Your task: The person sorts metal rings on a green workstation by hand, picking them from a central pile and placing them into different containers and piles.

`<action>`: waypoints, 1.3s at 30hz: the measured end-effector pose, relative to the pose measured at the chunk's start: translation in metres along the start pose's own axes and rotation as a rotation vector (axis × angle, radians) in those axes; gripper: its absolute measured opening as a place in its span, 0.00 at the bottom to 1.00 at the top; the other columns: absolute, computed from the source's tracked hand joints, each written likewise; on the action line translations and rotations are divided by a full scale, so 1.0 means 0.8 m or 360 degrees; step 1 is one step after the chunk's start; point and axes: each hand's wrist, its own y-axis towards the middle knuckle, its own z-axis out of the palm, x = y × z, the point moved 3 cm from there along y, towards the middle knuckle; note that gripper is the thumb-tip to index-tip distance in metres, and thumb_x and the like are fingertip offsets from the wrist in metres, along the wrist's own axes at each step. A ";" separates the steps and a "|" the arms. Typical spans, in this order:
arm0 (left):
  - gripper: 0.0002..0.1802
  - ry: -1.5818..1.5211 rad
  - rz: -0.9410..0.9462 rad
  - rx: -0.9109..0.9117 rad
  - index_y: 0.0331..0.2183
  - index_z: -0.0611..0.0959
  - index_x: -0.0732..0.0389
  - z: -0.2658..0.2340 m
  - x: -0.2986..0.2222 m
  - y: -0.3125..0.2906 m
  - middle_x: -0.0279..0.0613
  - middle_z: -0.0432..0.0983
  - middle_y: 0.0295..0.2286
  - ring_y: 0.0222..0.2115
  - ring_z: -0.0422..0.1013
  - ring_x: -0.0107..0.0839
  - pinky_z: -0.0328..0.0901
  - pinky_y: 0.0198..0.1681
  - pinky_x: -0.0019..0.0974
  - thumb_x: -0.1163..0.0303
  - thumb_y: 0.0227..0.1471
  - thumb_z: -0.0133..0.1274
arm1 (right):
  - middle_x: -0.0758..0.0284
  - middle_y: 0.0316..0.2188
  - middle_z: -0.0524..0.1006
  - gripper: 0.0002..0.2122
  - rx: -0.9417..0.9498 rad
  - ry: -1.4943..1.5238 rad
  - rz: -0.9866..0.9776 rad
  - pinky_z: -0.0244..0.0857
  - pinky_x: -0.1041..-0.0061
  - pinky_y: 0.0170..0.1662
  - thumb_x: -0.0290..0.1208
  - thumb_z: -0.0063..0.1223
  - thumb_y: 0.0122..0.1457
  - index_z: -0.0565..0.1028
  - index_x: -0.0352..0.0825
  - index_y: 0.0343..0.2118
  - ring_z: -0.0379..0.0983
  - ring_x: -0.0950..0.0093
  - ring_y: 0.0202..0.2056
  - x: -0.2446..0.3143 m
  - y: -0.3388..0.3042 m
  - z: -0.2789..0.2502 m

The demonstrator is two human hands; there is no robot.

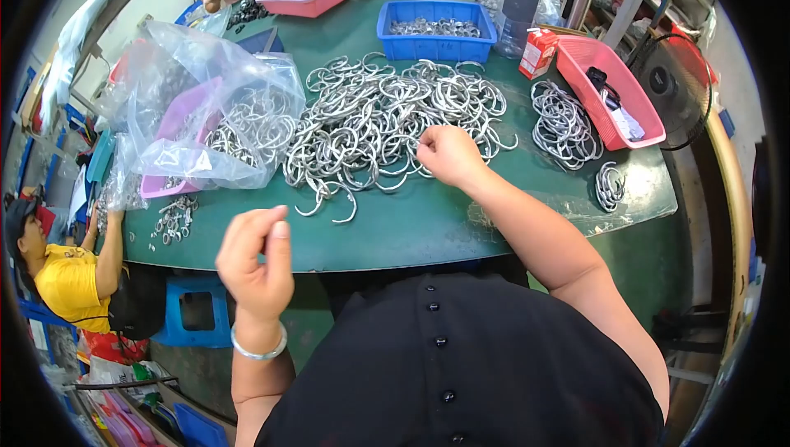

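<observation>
A wide heap of silvery open metal rings (370,118), shaped like bangles, lies on the green table. My right hand (451,155) is at the heap's near right side, with thumb and fingers pinched on one of the rings. Over the near edge of the table hovers my left hand (257,262), its fingers curled in toward the thumb; whatever it may hold is hidden. A silver bangle (262,348) circles my left wrist. Two rings (336,202) lie at the heap's near edge, close to my left hand.
Right of the heap are a bundle of rings (566,126), a smaller stack (610,186) and a pink basket (605,110). A blue bin (436,46) stands behind. Clear plastic bags (222,85) cover a pink tray at left. A person in yellow (78,282) works beyond it.
</observation>
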 end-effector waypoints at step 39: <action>0.08 -0.1740 -0.1697 0.0549 0.30 0.76 0.64 0.120 0.024 -0.047 0.37 0.72 0.20 0.17 0.67 0.21 0.61 0.21 0.22 0.71 0.50 0.44 | 0.65 0.38 0.67 0.14 0.0040 0.1974 -0.0353 0.62 0.84 0.36 0.13 0.43 0.50 0.66 0.28 0.41 0.68 0.82 0.35 0.038 -0.115 -0.038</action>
